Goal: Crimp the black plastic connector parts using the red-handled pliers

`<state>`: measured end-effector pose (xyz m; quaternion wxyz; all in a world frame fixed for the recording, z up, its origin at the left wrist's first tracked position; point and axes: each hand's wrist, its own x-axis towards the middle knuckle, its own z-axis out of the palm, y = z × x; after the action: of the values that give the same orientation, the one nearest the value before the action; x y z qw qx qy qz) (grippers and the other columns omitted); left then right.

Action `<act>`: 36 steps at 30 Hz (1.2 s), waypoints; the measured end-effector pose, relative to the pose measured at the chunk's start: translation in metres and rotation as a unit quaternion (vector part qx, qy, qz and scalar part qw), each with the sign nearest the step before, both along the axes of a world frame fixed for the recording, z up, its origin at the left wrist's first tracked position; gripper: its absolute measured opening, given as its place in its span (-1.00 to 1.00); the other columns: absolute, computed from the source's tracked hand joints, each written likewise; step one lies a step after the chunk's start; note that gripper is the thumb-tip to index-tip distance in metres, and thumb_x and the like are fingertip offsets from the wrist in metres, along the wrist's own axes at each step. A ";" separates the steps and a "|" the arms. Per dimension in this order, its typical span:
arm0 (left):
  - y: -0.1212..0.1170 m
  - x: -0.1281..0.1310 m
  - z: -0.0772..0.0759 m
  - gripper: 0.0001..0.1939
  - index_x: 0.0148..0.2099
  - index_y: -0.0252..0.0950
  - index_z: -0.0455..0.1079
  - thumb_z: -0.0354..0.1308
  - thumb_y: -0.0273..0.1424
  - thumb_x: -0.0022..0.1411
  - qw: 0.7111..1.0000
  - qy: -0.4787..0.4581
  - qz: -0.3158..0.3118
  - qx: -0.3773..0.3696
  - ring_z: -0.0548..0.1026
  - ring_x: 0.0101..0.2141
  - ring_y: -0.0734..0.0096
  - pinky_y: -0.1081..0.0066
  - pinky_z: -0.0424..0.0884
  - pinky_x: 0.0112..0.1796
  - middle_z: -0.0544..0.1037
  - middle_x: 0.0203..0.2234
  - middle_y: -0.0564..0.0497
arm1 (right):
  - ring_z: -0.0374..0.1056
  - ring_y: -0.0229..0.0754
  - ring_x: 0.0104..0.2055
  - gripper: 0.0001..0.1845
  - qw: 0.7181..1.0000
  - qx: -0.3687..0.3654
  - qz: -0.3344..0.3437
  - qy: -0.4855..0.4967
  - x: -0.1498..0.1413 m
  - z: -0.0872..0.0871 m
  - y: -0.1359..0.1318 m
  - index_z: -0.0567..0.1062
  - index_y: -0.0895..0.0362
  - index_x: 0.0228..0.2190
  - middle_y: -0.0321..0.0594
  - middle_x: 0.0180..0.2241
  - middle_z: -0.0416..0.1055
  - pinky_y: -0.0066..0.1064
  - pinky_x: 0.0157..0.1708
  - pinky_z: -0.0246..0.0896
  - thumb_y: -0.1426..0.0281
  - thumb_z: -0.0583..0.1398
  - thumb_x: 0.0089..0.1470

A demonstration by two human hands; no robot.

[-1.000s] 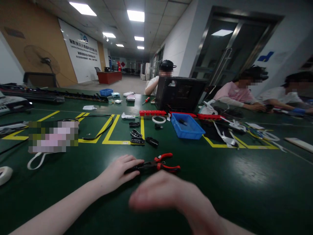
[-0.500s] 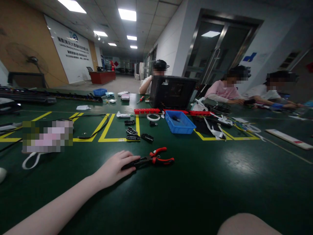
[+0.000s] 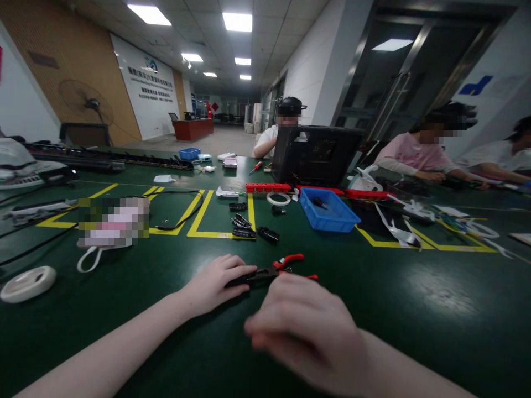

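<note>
Green desk fills most of the lower view on my feed. Co-worker in white sits at its far edge, partly behind the big black case. Blue bin stands on the near side of the case, small black item inside. Red strip lies just left of the bin. I see the right hand toward the near edge, fingers curled and blurred; can't tell if it touches the pliers or holds anything. Left hand is further left, fingers and thumb together, clamped on a dark piece. Pliers lie between bin and near edge: nose at the left hand, red handles spread toward the desk's right edge, nearer handle partly hidden by the right hand. Can't tell how the jaws stand. White roll sits at far left of my view. White ring is just beside the red strip, black parts between it and the left hand
</note>
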<state>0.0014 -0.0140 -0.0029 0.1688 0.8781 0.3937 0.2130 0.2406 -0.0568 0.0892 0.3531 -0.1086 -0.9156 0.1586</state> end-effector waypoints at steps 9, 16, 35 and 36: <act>0.002 -0.001 0.002 -0.59 0.28 -0.12 0.28 0.10 -0.31 0.42 0.999 -0.021 0.005 -0.041 0.43 -0.02 0.18 0.15 0.40 0.02 0.46 0.01 -0.07 | 0.30 0.11 0.17 -0.25 0.948 -0.034 -0.222 -0.225 0.073 -0.075 0.096 0.34 0.03 0.18 0.02 0.16 0.34 0.02 0.10 0.27 0.11 0.36 0.00; 0.000 -0.001 0.006 -0.61 0.26 -0.12 0.30 0.09 -0.31 0.43 0.995 -0.050 0.013 -0.087 0.44 0.00 0.21 0.18 0.41 0.03 0.45 0.03 -0.06 | 0.30 0.11 0.15 -0.36 0.938 -0.030 -0.229 -0.260 0.061 -0.081 0.094 0.33 0.08 0.17 0.04 0.13 0.34 0.03 0.09 0.29 0.09 0.26 0.13; -0.005 0.002 0.013 -0.61 0.24 -0.17 0.35 0.11 -0.35 0.41 0.993 -0.092 -0.002 -0.081 0.49 -0.03 0.23 0.23 0.43 0.00 0.50 -0.02 -0.08 | 0.44 -0.05 -0.18 -0.61 0.959 0.021 -0.207 -0.193 0.062 -0.077 0.086 0.40 0.13 -0.07 -0.05 -0.13 0.47 -0.22 -0.20 0.40 0.23 0.26 0.09; -0.005 0.002 0.014 -0.62 0.24 -0.17 0.35 0.09 -0.33 0.42 0.992 -0.092 -0.001 -0.082 0.49 -0.04 0.23 0.23 0.43 -0.01 0.51 -0.02 -0.08 | 0.44 -0.04 -0.16 -0.61 0.959 0.021 -0.206 -0.191 0.062 -0.077 0.086 0.40 0.13 -0.07 -0.05 -0.12 0.48 -0.21 -0.18 0.40 0.23 0.26 0.10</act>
<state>0.0036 -0.0194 0.0111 0.2759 0.8382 0.3921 0.2599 0.3028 0.0289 0.0125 0.1985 -0.3159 -0.9270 0.0395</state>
